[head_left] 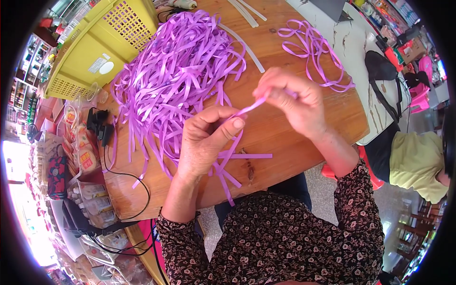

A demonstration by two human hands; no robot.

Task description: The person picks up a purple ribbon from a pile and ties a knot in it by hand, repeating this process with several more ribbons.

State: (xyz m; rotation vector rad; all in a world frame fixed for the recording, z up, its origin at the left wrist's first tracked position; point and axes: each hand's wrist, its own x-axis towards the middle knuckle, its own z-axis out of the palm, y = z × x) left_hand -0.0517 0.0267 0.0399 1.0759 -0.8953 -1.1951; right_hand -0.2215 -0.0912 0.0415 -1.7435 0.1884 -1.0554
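Ribbon (253,106) is pinched by left hand (202,137) and right hand (301,103); I fear a hard pull could tangle it with purple pile (175,66) at eleven o'clock.

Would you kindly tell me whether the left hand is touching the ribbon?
Touching: the head view shows the left hand pinching the ribbon between thumb and forefinger.

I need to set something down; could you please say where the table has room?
The table is bare below the right hand, from the ribbon ends to its right edge. A narrower patch lies between the long white strip and small ribbon bundle. The far left is crowded: the ribbon heap lies by the yellow basket.
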